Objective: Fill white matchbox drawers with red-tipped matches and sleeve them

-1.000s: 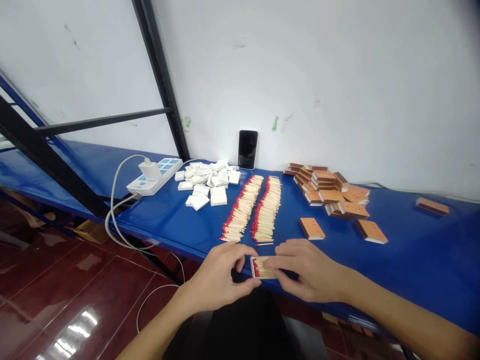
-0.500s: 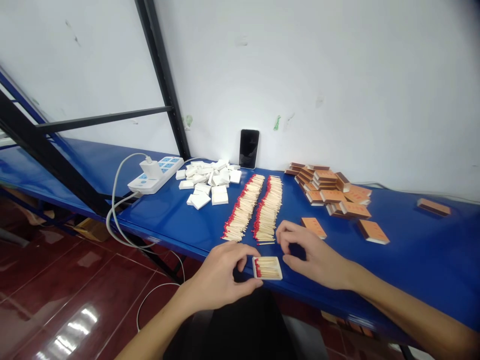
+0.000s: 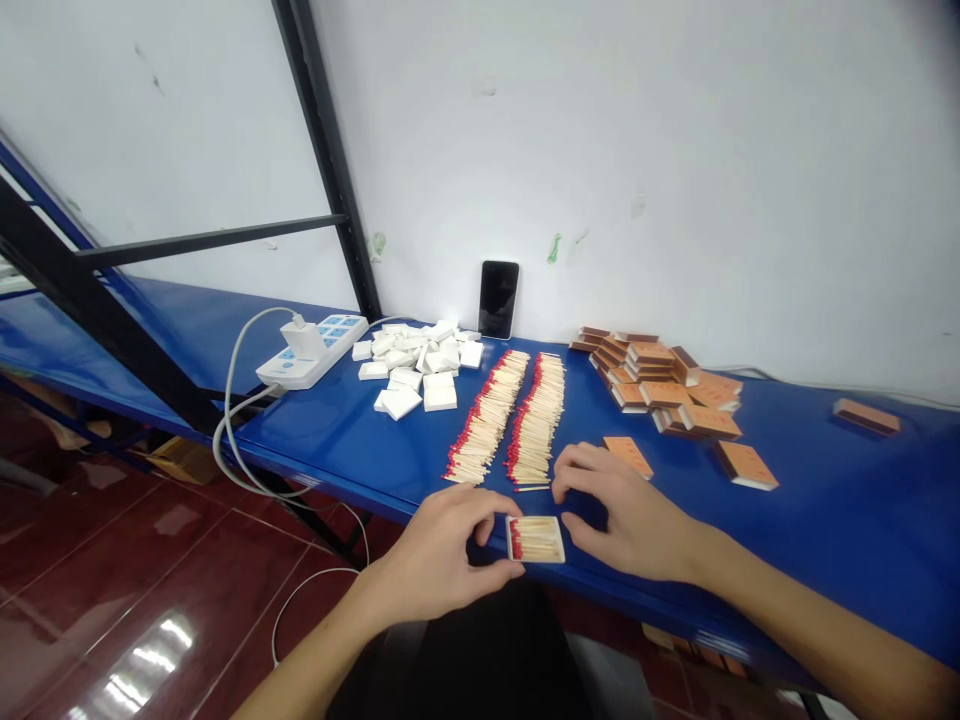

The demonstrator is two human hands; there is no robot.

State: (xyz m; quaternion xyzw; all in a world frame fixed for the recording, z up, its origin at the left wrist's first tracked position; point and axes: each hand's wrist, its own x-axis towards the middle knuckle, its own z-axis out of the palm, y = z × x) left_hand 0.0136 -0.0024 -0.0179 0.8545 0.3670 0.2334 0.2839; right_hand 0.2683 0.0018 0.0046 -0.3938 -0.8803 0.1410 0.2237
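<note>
At the table's front edge lies a white matchbox tray holding several red-headed matches. My left hand pinches its left end, with the index finger at the far corner and the thumb at the near one. Just right of the tray is my right hand, its fingers bent, thumb and forefinger apart, nothing visible between them. Beyond the tray, two long rows of matches, a left row and a right row, stretch toward the wall with red heads on the left.
White empty-looking trays are heaped at the back left, beside a power strip with a plugged-in charger. A phone leans on the wall. Orange matchbox sleeves pile up at the right, with a lone matchbox nearer.
My right hand has shifted very slightly, its thumb now closer to the tray's right end. My left hand keeps its grip on the tray.
</note>
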